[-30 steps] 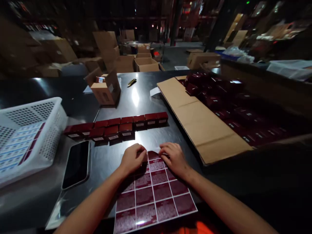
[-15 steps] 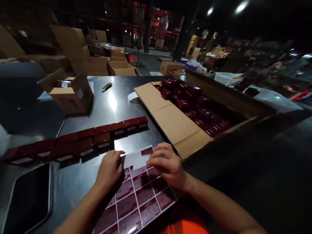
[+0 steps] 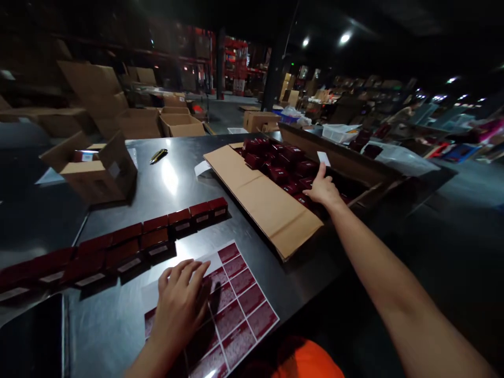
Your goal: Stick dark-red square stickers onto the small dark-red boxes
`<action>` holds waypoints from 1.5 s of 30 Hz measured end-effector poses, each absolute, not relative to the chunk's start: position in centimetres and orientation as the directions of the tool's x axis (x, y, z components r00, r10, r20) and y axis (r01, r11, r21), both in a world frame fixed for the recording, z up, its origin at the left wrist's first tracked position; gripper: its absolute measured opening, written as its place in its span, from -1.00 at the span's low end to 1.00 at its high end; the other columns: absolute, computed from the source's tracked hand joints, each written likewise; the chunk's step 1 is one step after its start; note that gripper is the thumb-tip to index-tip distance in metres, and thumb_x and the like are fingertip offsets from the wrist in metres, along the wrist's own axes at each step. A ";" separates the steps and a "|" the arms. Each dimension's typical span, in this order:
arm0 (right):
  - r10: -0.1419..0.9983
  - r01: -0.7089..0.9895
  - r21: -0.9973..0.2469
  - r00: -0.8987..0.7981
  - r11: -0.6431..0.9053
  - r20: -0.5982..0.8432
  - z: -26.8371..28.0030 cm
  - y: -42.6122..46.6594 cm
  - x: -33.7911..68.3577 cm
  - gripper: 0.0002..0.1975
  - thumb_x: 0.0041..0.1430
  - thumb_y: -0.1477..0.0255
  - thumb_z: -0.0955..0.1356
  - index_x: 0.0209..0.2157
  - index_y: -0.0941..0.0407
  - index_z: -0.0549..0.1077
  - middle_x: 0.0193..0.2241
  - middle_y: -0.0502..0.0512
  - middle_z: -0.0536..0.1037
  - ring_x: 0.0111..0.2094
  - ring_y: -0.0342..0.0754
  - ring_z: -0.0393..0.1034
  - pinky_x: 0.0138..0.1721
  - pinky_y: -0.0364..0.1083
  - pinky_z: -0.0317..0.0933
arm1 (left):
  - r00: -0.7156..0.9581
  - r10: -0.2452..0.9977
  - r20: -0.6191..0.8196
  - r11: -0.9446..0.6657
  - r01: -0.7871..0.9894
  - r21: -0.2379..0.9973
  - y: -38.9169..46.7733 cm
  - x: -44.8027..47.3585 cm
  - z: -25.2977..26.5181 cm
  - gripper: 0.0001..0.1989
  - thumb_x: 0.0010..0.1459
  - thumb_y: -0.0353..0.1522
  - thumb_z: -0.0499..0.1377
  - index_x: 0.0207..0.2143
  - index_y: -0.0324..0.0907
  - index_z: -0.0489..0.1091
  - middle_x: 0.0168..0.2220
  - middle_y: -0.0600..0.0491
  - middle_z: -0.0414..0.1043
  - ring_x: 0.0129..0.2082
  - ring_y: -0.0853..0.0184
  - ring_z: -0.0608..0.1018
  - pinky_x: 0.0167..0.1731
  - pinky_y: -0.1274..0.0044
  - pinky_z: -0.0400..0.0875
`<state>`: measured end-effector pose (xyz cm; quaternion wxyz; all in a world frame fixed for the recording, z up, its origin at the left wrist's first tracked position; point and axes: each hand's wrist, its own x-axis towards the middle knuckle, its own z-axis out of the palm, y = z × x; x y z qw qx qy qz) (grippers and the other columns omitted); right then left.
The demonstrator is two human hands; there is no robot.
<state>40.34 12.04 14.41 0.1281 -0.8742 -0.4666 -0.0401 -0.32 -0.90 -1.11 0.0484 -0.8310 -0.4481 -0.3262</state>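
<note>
My left hand [image 3: 179, 296] rests on a sheet of dark red stickers [image 3: 238, 299], fingers loosely bent and open. Part of the sheet's upper area is bare white backing, and my hand hides some of it. Over the large open carton [image 3: 262, 197], my right hand [image 3: 325, 190] reaches in among dark red small boxes [image 3: 277, 173]. A small white label [image 3: 323, 158] sits at one of its fingertips. Whether those fingers touch a box, I cannot tell. Left of the sheet runs a double row of dark red boxes [image 3: 126, 252] with pale labels on their sides.
On the metal table [image 3: 173, 197] lie a box cutter [image 3: 158, 156] and a dark tablet-like object [image 3: 33, 336] at the near left. A small open carton [image 3: 94, 170] stands at the far left. Clear plastic bins [image 3: 340, 132] are beyond the large carton.
My right hand has left the sheet and moved up and right into the large carton, carrying a white label. The left hand remains at the sheet, its fingers now spread over it.
</note>
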 end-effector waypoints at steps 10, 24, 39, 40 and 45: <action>0.959 0.293 -0.953 0.282 -0.077 0.009 11.6 5.5 29.5 0.14 -0.32 0.19 0.56 0.21 -0.02 -0.15 -0.22 0.00 0.47 -0.29 0.02 0.51 -0.25 0.03 0.49 | 0.183 0.860 0.476 -0.489 0.559 0.670 -1.5 -0.4 0.7 -0.71 0.24 -0.32 0.18 0.02 -0.05 0.34 -0.13 0.02 0.51 -0.11 0.23 0.55 -0.09 0.38 0.47; 0.811 -0.055 -0.939 -0.523 -0.340 -0.263 6.5 6.9 18.1 0.24 -0.28 0.30 0.62 0.26 -0.05 -0.22 -0.30 -0.06 0.48 -0.46 -0.13 0.41 -0.45 -0.15 0.27 | 0.053 0.842 0.537 -0.518 0.363 0.775 0.6 -2.3 1.8 -0.06 -0.09 -0.12 0.45 0.29 0.01 0.11 0.17 -0.14 0.34 0.12 0.09 0.46 -0.02 0.28 0.51; 0.921 0.265 -0.882 -0.111 0.390 0.374 5.3 6.5 21.1 -0.48 -0.01 0.31 0.55 -0.02 -0.07 0.38 0.17 0.11 0.22 0.20 0.11 0.22 0.24 0.18 0.16 | 0.060 0.853 0.518 -0.497 0.392 0.774 -0.5 -1.1 1.7 -0.59 0.00 -0.36 0.41 -0.08 -0.12 0.45 -0.15 0.01 0.57 -0.16 0.30 0.61 -0.14 0.47 0.52; 0.892 0.261 -0.854 -0.088 0.450 0.443 5.5 6.4 21.4 -0.59 0.06 0.34 0.52 -0.06 -0.07 0.41 0.14 0.08 0.28 0.22 0.10 0.21 0.27 0.19 0.12 | 0.061 0.852 0.520 -0.497 0.407 0.766 -0.6 -1.1 1.6 -0.60 -0.01 -0.37 0.40 -0.08 -0.12 0.45 -0.17 0.02 0.57 -0.18 0.30 0.60 -0.15 0.47 0.51; 0.928 0.139 -0.965 -0.334 0.221 0.165 5.2 4.6 20.1 -0.11 -0.08 0.21 0.59 0.23 -0.18 0.15 0.17 0.15 0.28 0.20 0.18 0.23 0.18 0.24 0.21 | 0.090 0.837 0.540 -0.503 0.514 0.695 -0.9 -1.0 1.8 -0.46 -0.03 -0.44 0.32 0.05 -0.10 0.35 -0.21 0.03 0.48 -0.21 0.27 0.51 -0.21 0.43 0.46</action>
